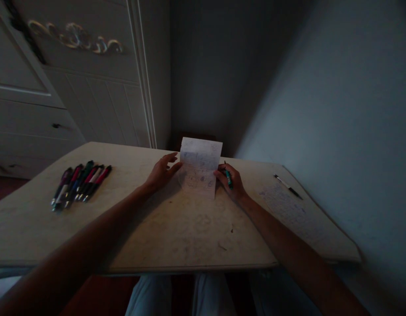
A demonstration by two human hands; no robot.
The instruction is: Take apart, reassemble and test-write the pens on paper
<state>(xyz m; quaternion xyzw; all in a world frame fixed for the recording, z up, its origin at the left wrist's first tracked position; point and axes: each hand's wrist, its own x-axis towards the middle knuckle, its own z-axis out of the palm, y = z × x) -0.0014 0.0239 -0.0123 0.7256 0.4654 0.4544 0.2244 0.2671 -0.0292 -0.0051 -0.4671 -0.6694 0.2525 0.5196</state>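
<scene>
A creased sheet of paper (201, 164) with handwriting stands tilted up near the table's far edge. My right hand (233, 180) is closed round a green pen (228, 179), and its thumb and fingertips pinch the sheet's right edge. My left hand (161, 173) is at the sheet's left edge with thumb and fingers apart. Its thumb tip reaches the paper; whether it presses on it I cannot tell. The sheet's lower end comes down to the tabletop.
Several pens (79, 184) lie bunched on the left of the pale table (190, 237). On the right are another written sheet (288, 210) and a black-and-white pen (288, 187). A white cabinet (100, 101) stands behind left; a wall (348, 109) borders the right.
</scene>
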